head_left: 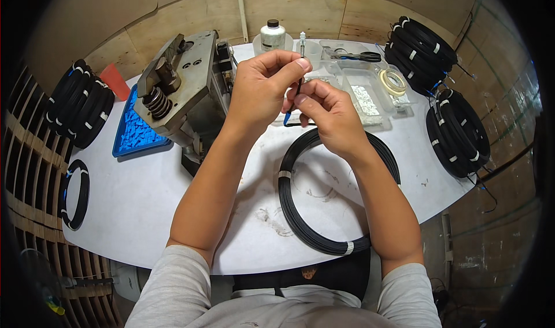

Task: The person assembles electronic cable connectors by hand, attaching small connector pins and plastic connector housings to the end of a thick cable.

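Note:
Above the far side of the coil, my left hand (260, 91) pinches a thin black cable (299, 89) between thumb and forefinger. A slim metal connector with a pale tip (302, 42) points up just beyond those fingertips. Close by on the right, my right hand (329, 117) is closed on the same cable lower down, its fingers curled. A small blue piece (287, 117) shows on the cable by the right fingers. Beneath my hands, a large coil of black cable (285, 198) bound with white tape lies on the white table; my right forearm covers part of it.
A metal press (193, 68) stands left of my hands, beside a blue tray (137, 152) of small blue pieces. Bundled cable coils (81, 105) sit far left, with more coils (457, 134) at right. Behind are a white bottle (273, 37), clear bins (378, 105) and tape rolls (393, 82).

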Demonstrator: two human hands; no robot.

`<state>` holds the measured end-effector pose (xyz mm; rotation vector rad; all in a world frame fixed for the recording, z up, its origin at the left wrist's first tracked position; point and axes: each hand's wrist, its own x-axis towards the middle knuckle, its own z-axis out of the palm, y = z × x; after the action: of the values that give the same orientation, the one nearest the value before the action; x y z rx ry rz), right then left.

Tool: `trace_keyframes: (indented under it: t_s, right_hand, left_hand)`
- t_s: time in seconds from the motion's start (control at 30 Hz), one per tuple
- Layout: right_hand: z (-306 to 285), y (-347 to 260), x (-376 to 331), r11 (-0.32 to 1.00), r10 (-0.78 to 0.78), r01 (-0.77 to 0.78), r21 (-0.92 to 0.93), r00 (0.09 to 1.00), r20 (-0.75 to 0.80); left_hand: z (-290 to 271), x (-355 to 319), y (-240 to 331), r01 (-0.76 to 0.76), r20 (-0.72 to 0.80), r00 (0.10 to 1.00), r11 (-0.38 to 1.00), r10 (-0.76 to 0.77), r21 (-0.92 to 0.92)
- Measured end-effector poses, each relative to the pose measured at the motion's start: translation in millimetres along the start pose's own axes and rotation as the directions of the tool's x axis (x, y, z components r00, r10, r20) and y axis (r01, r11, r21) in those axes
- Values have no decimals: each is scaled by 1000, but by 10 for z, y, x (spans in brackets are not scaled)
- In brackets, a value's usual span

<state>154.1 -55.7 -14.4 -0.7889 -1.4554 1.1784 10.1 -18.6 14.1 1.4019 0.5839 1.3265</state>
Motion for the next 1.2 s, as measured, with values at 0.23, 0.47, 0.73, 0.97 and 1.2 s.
trace_keyframes:
  t_s: [0.23, 0.47, 0.73, 0.97, 1.2]
  right_hand:
    - [50, 36, 17, 997, -48, 49, 51, 999, -16]
    - [63, -20, -23, 1000, 10, -9, 18, 997, -75]
    - [86, 34, -4, 994, -102, 99, -41, 991, -89]
    - [115, 71, 22, 997, -77, 77, -5, 993, -90]
    - [161, 90, 3, 996, -77, 71, -49, 990, -120]
  left_hand:
    - [-33, 25, -29, -17, -21, 1000, 1000, 16, -13]
    - [-49, 40, -35, -32, 8, 999, 999, 32, -32]
    - [-59, 30, 14, -5, 14, 1000, 999, 6, -52]
    - [-82, 27, 48, -38, 5, 999, 999, 38, -33]
    - [-89, 44, 9, 19, 2, 1000, 999, -19, -50]
